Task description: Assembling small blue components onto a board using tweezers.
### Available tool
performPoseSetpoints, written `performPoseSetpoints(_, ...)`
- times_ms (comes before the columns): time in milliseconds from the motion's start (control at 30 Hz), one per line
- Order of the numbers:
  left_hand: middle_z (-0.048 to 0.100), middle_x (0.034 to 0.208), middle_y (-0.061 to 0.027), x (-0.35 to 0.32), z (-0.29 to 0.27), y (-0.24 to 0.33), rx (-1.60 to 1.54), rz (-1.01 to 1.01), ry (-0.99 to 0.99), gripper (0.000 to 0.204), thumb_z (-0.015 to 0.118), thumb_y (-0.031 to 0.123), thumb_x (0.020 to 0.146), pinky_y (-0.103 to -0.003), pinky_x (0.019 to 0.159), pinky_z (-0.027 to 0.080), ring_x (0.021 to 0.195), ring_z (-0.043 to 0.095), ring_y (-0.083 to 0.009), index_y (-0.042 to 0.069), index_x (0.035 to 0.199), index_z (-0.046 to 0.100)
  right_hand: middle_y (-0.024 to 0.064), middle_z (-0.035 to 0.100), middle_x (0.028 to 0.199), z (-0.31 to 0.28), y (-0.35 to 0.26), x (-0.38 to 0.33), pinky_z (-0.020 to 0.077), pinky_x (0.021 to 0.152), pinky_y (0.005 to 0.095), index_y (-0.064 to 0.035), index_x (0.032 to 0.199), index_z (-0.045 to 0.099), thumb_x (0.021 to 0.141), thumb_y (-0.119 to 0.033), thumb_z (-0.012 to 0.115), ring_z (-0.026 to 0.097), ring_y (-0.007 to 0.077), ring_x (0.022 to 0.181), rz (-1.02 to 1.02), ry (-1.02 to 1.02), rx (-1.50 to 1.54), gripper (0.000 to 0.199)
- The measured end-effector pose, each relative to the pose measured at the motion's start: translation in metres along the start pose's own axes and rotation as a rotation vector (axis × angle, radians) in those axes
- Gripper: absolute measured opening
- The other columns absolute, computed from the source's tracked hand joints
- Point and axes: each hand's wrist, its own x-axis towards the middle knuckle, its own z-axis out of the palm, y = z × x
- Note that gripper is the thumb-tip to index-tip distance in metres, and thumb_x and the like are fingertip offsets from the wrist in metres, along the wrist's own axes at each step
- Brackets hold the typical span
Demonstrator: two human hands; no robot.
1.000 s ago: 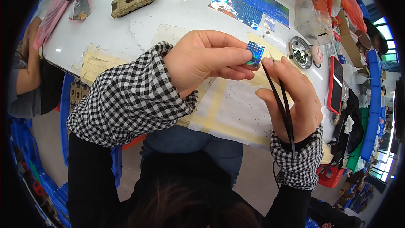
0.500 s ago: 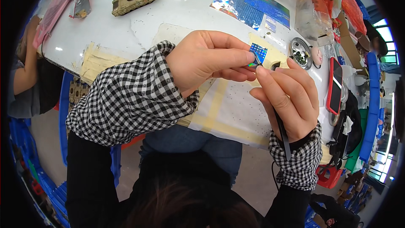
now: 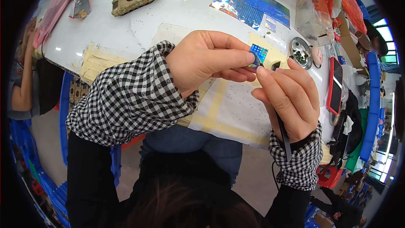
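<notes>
white round-edged table (image 3: 177,6), grey floor (image 3: 46,143), blue crates (image 3: 25,160), bright window (image 3: 390,38) at right

Small shiny blue holographic square (image 3: 258,53), pinched between fingertips

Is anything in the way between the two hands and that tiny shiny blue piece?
Nothing visible. The left hand pinches the small blue holographic piece, and the right hand, gripping a thin black tool, touches it with its fingertips.

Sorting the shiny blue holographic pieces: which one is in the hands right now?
The small blue square pinched at the left hand fingertips; the large sheet lies flat on the table, untouched.
</notes>
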Motion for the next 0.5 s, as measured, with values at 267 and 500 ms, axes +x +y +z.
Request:
performPoseSetpoints(267,0.067,0.088,-0.0073,0.0003,-0.0001,0.0007,0.007,0.003,0.009,0.016,0.062,0.012,0.086,-0.023,0.074,0.054,0.076,0.065,-0.0104,0.002,0.098,0.063,0.0035,0.061,0.084,-0.0021,-0.0008,-0.0009,0.0529,0.078,0.0397,-0.0059,0.103,0.067,0.067,-0.015,0.075,0.058,0.0182,0.079,0.013,-0.012,0.008,0.037)
performPoseSetpoints(500,0.066,0.088,-0.0063,-0.0007,0.0009,0.0017,0.035,-0.016,0.014,0.016,0.062,0.012,0.086,-0.023,0.073,0.054,0.075,0.064,-0.0095,0.002,0.098,0.063,0.0033,0.061,0.084,0.0004,0.0009,0.0,0.0528,0.078,0.0399,-0.0059,0.103,0.067,0.067,-0.015,0.075,0.058,0.0183,0.078,0.006,-0.016,0.008,0.038)
